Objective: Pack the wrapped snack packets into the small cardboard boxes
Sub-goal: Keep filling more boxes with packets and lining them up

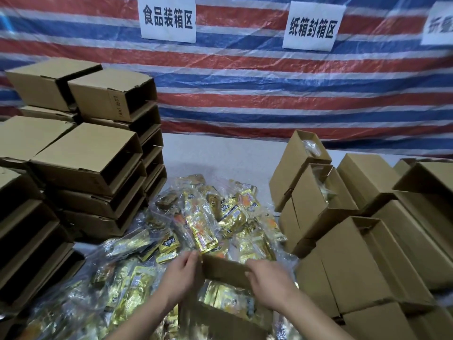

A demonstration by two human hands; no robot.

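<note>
The far flap of a small cardboard box (226, 268) is gripped by both hands (180, 273) (267, 278) — at the counter's near edge; snack packets (228, 298) are seen inside, its near wall cut off.

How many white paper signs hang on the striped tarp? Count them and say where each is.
3. One sign hangs upper left of centre, a second to its right, and a third is cut off by the right edge; more may hang out of view.
</note>
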